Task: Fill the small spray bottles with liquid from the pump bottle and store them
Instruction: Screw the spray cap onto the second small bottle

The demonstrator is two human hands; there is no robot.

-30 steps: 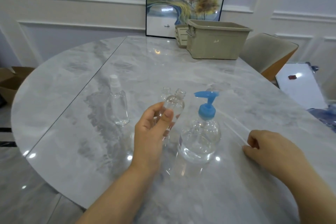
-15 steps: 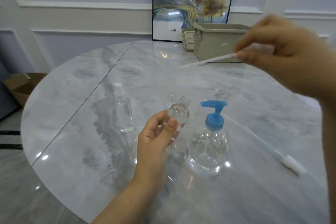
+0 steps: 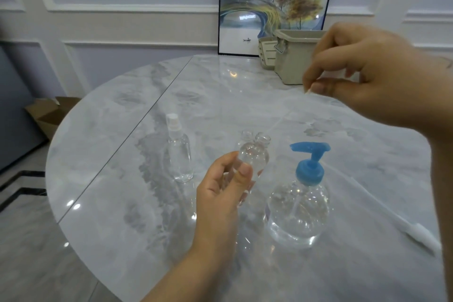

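Observation:
My left hand [image 3: 225,191] grips a small clear spray bottle [image 3: 253,154] with an open neck, tilted a little above the table. My right hand [image 3: 367,76] is raised at the right, pinching a white spray head whose thin dip tube [image 3: 286,115] slants down toward that neck; the tube is blurred. The pump bottle [image 3: 297,211], clear with a blue pump, stands just right of my left hand. A second open small bottle [image 3: 246,135] is partly hidden behind the held one. A capped small bottle [image 3: 179,152] stands to the left.
Another spray head with tube [image 3: 421,235] lies on the marble table [image 3: 122,203] at the right. A beige bin [image 3: 294,61] and a small basket [image 3: 267,54] stand at the back by a framed picture. A cardboard box [image 3: 46,115] sits on the floor at the left.
My right hand picked a spray head up from the table and raised it. Its tube, level half a second ago, now slants down toward the held bottle. The left hand has barely moved.

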